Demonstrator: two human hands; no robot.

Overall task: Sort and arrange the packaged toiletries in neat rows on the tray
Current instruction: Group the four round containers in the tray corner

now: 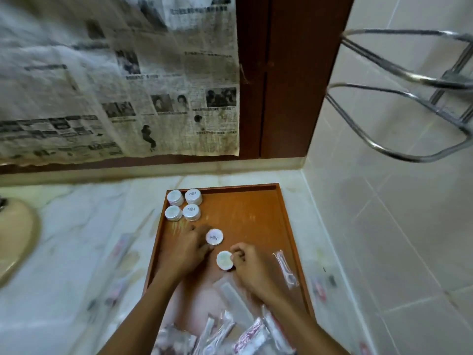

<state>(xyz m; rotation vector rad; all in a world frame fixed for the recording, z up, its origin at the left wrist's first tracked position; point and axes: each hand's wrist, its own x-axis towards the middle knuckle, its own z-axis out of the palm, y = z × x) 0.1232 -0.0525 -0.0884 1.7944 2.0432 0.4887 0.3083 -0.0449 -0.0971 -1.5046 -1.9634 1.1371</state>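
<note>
Tray [286, 226]: brown wood with a low rim, on the marble bench in the corner where the bench meets the tiled wall.

Sorted stock: four round white discs [183, 205], wrapped, in a two-by-two block at the tray's far left corner, close together.

In hand:
- Left hand [188, 249], mid-tray, fingertips against a printed disc [214, 236]; the fingers look curled toward it, but whether they pinch it or only push it cannot be told.
- Right hand [252, 267], just beside the left, grip closed on a plain disc [225, 260] pinched at its edge.

Unsorted stock: a heap of clear sachets [225, 329] at the tray's near edge; a flat clear packet [234, 293] partly under the right wrist; a packet with red contents [285, 267] near the tray's right edge. Blurred packets also lie on the bench on both sides of the tray.

Step in hand, as judged: adding both discs to the block as a third row.

Handling advice:
- Set each disc flat, directly nearer than the column it matches. Printed tops sit in the right column, plain in the left.
- Match the existing gaps and keep the left column parallel to the tray's left rim.
- Lower rather than slide in, so the placed four are not nudged.
- Light discs skate on the smooth wood; release only once settled.
</note>
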